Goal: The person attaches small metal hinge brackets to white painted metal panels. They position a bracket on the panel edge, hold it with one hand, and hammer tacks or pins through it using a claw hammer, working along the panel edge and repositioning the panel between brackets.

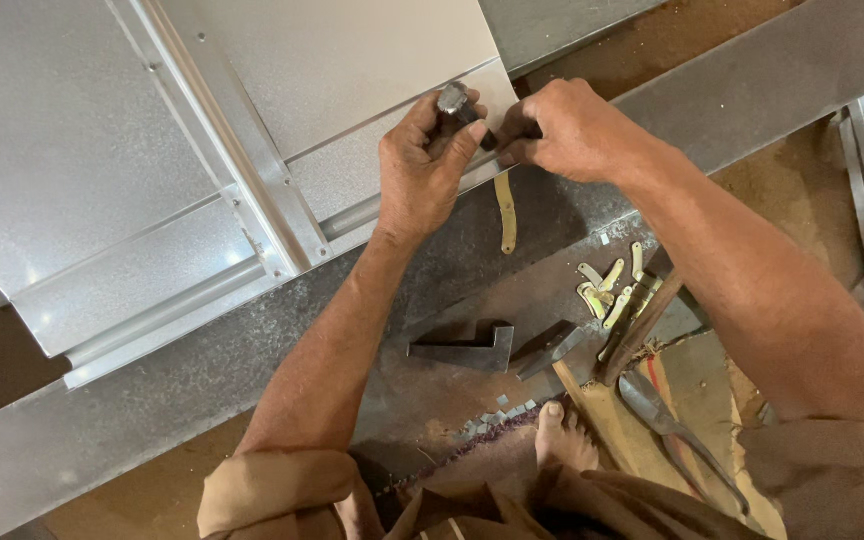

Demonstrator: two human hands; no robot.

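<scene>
From the head camera, the left hand has its grip wrapped around a dark metal punch, held against the edge of the galvanised sheet panel. The right hand pinches the punch's lower end. A curved brass strip lies just below them.

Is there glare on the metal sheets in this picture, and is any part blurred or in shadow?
In the head view, soft bright patches lie on the galvanised sheet panel, mild glare without washing out its folds. The left hand and right hand, gripping a dark tool, look sharp. The lower edge, near the bare foot, is darker and shadowed. The wide lens stretches the right forearm at the frame's edge.
</scene>
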